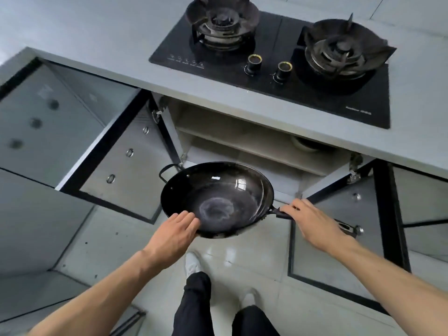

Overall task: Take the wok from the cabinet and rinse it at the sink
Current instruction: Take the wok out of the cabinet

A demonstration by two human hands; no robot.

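- Right hand (312,224): fingers curled over the wok's long dark handle (282,213), closed on it; palm faces down; thumb side not visible, so the full wrap is judged, not seen.
- Left hand (175,230): mostly open, fingers together and extended, laid against the near-left rim of the wok; it appears to steady or support the rim rather than clamp it; whether the fingertips hook under the edge I cannot tell.
- Wok (217,198): dark, round, mouth up, roughly level, carried between both hands; it sits in front of the open cabinet (242,141), outside the opening and above the floor (254,248); small loop handle (167,172) on the far-left side, nearest the left door (126,163).
- Wok contents: no food or standing water seen; a pale ring-shaped residue or reflection at the bottom; glossy highlights on the wall.
- Cabinet: both doors swung open; a shelf visible inside; one pale round vessel (306,144) on the right of the shelf, partly hidden under the countertop (218,93); its contents not visible.
- Above: two-burner gas hob (274,59) set in the countertop; nothing on either burner.
- Progress: removal from the cabinet looks essentially done; left to do: carry to the sink, rinse; no sink in view; doors not yet closed.
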